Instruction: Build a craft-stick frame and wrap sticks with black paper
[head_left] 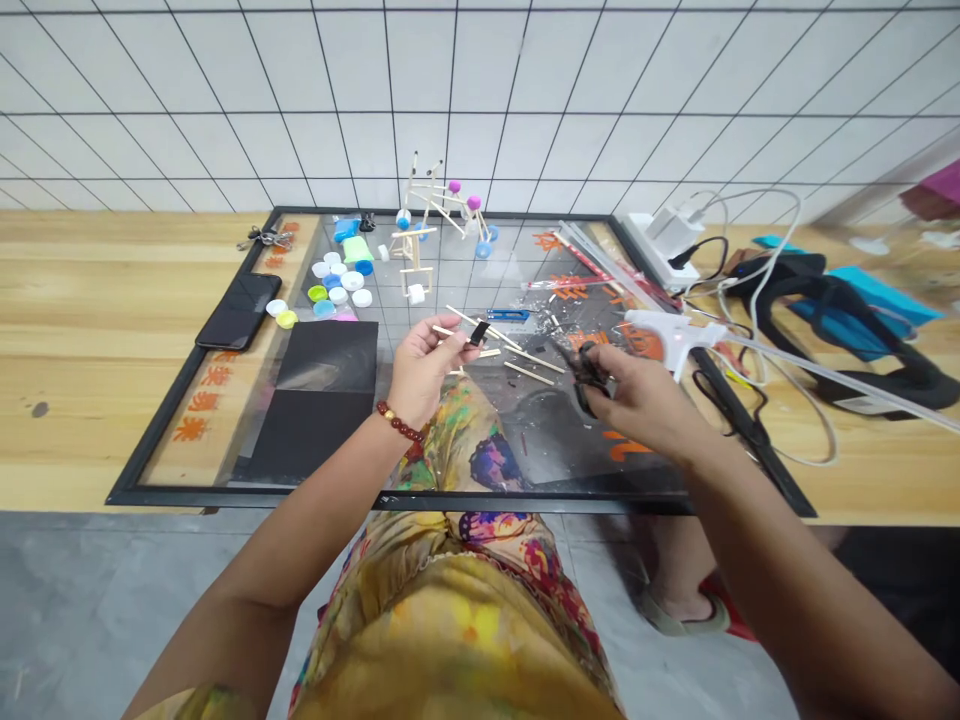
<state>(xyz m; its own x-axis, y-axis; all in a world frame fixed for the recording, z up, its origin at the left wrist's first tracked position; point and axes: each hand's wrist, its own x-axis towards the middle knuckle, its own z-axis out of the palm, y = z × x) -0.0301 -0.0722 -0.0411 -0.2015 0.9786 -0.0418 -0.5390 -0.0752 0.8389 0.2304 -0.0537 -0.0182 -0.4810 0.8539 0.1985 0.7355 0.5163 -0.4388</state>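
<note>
On the wooden table [112,300], black-framed glass panel [375,497], white tiled wall [480,80] behind. Orange characters [202,402] under the glass, unreadable. Left hand [424,375] narrow, pinching a wooden stick [450,332] and black strip [478,333]. Right hand [637,395] gripping black scissors [589,378], just near a white glue gun [667,335].

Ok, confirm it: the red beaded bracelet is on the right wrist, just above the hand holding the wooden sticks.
Wrong wrist: the head view shows the red beaded bracelet on the left wrist, just above the left hand holding the wooden sticks.
</note>
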